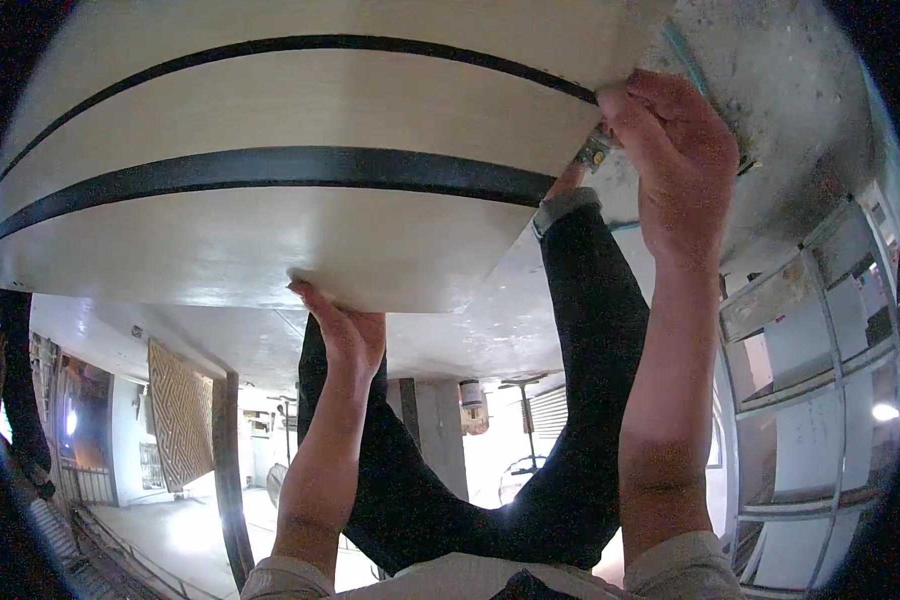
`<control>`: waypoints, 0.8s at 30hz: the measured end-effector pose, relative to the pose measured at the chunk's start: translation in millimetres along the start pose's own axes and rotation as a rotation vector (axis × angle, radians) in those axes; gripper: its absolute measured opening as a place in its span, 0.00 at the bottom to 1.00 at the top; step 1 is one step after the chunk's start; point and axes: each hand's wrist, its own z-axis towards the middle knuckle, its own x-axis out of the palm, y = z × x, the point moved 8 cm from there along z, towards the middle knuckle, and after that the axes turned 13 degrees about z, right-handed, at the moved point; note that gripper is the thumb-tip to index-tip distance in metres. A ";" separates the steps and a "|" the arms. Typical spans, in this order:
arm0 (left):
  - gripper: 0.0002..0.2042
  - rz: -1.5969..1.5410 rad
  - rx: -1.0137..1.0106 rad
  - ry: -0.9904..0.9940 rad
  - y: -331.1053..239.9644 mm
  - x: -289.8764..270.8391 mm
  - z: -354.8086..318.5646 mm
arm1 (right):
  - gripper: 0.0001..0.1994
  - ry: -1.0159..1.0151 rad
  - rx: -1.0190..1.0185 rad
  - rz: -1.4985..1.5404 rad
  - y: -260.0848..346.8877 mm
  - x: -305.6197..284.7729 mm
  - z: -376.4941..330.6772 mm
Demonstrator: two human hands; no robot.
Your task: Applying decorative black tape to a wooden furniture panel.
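Observation:
A wide cream-coloured panel (270, 240) fills the upper left and middle of the view. Across it run a broad dark band (320, 167) and, farther off, a thin black strip (300, 43). My left hand (355, 338) grips the panel's near edge, thumb on top and the other fingers hidden underneath. At the panel's right edge, beside the end of the thin strip, my right hand (685, 150) is closed with its fingers curled in. Whatever lies between those fingers is hidden.
My legs in dark trousers (595, 300) stand beneath the panel, one foot by its right edge. A metal frame rack (820, 300) rises at the right. Grey stained floor (790, 90) shows at the upper right. A patterned board (180, 415) stands at the left.

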 end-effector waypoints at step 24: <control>0.46 0.044 -0.030 0.039 6.3 -9.1 2.2 | 0.09 -0.030 -0.016 -0.052 -0.8 1.2 -2.8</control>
